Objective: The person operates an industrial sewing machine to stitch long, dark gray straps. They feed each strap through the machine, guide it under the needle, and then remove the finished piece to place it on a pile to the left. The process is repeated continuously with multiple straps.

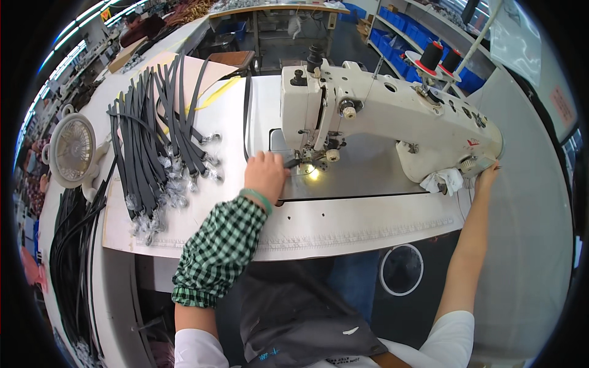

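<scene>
A white sewing machine (392, 98) stands in front of me, its small lamp lighting the needle area. My left hand (265, 176), in a green-and-black checked sleeve cover, is closed on a short dark strap (291, 164) at the presser foot (305, 156). Most of that strap is hidden under the hand. At the machine's right end, my right hand (486, 178) is closed around the handwheel (501, 144). A thin dark tip shows by its fingertips; what it belongs to, I cannot make out.
Left of the machine lies a bunch of dark straps (144, 147) with clear-wrapped ends. More black straps (67, 264) hang farther left, below a small white fan (72, 149). Two black thread cones (432, 56) stand behind the machine. A white cloth (443, 181) sits at its base.
</scene>
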A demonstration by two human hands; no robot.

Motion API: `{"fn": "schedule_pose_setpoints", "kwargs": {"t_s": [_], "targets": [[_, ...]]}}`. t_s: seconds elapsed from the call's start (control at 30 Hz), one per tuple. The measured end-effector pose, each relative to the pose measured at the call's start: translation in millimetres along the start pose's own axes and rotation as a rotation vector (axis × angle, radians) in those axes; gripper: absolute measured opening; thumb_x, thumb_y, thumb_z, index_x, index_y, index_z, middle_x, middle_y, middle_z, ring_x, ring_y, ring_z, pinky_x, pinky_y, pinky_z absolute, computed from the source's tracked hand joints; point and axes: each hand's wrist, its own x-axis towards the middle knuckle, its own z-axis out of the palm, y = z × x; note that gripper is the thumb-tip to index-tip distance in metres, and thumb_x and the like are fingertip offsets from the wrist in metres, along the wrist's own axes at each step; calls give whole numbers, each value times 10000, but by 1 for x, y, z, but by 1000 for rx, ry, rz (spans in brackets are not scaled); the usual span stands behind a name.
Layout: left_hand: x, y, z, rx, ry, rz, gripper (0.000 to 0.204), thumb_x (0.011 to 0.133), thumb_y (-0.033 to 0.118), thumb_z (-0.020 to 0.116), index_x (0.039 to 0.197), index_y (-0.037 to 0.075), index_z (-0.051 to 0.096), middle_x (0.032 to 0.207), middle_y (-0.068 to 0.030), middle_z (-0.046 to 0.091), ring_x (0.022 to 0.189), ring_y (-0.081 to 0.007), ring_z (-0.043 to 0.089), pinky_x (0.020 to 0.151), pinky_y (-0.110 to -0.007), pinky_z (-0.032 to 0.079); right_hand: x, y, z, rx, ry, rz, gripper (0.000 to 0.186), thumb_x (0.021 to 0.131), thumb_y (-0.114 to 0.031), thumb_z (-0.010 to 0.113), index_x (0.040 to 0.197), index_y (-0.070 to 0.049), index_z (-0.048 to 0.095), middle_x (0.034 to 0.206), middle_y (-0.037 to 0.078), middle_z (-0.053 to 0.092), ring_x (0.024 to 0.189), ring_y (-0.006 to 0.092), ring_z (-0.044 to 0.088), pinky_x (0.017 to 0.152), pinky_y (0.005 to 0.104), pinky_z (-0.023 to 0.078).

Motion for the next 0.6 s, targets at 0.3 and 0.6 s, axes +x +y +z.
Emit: {"fn": "schedule_pose_setpoints", "kwargs": {"t_s": [0.3, 0.6], "targets": [[-32, 45, -13, -125, 63, 261, 39, 674, 76, 527, 697, 45, 526, 661, -43, 563, 589, -185, 578, 512, -287, 455, -21, -34, 8, -328, 77, 142, 362, 928, -324, 337, 1099, -31, 464, 993, 82, 548, 930, 180, 514, 813, 313, 409], [-18, 38, -9, -242, -15, 165, 23, 677, 60, 526, 693, 48, 538, 669, -66, 566, 609, -223, 578, 528, -318, 468, -104, -77, 31, -586, 244, -414, 302, 919, -279, 366, 926, -25, 529, 785, 41, 542, 736, 131, 503, 650, 247, 402]]}}
